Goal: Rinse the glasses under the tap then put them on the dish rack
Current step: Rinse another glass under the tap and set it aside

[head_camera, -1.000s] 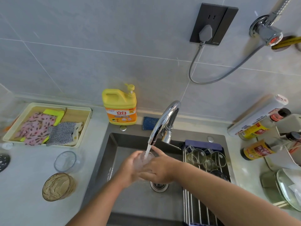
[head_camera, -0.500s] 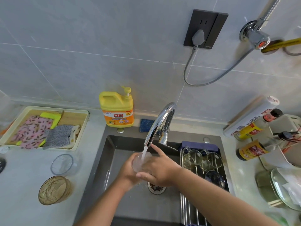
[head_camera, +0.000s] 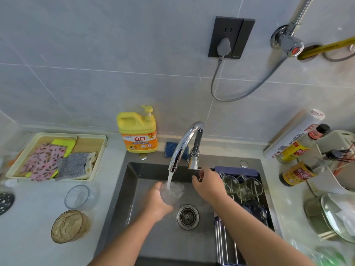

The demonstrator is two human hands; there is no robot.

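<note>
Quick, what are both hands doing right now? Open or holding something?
Left hand: holding a glass under the running tap.
Right hand: fingers curled by the tap's base; whether it grips anything cannot be told.

1. Clear drinking glass (head_camera: 175, 191): blurred by running water (head_camera: 169, 179), partly hidden by the left hand (head_camera: 156, 206).
2. Dark round perforated disc (head_camera: 5, 203): cut by the left edge.
3. Green thing (head_camera: 330, 256), bottom right: too blurred to tell.
</note>
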